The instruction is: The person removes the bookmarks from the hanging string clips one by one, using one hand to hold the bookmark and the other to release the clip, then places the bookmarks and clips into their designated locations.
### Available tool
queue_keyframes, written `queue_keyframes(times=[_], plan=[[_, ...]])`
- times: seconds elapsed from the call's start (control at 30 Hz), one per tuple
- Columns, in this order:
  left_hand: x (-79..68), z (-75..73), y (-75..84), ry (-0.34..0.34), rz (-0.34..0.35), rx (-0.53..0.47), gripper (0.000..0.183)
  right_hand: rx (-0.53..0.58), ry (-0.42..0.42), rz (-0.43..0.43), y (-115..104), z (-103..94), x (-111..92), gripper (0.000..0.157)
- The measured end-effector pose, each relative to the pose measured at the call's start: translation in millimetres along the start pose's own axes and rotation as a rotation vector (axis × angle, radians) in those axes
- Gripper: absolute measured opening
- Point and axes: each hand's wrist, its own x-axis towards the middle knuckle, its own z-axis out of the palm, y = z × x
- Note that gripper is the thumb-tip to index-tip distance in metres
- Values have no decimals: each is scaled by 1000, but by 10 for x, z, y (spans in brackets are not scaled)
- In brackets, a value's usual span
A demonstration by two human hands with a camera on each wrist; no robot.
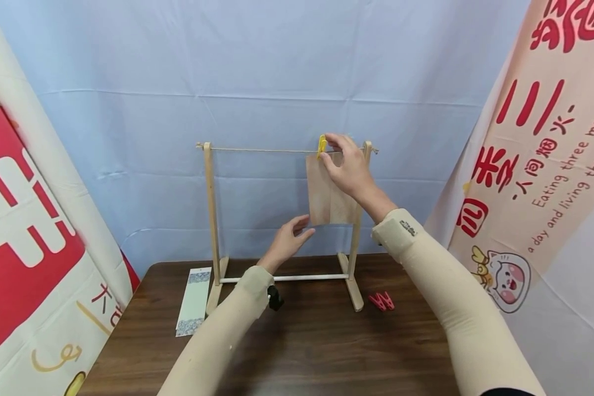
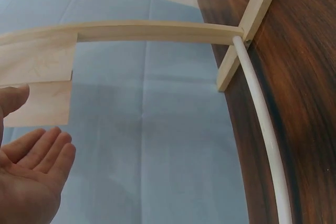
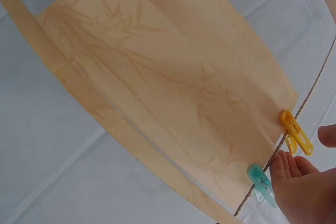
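A yellow clothespin and a teal clothespin are clipped on the thin string. From them hang two beige paper sheets, overlapping; the front sheet carries a faint bamboo print. My right hand is up at the string beside the yellow clothespin, its thumb and fingers spread apart around it without pinching. Lower down, my left hand is held with thumb and fingers apart, close to the bottom left corner of the rear sheet. Nothing is in its palm in the left wrist view.
A wooden frame with a white crossbar stands on the dark wooden table. Red clothespins lie right of it, and a pale bookmark-like strip with blue patterned ends lies left. Cloth curtains surround the back and sides.
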Motion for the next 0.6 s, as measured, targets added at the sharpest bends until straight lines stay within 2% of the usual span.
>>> queue_keyframes(times=[0.17,0.6], plan=[[-4,23,-4,-14,1,-15,58,-2,3,-5,13,-1,15,45],[24,76,4,-43,-25,9,60,-25,-65,41,-6,-34,52,46]])
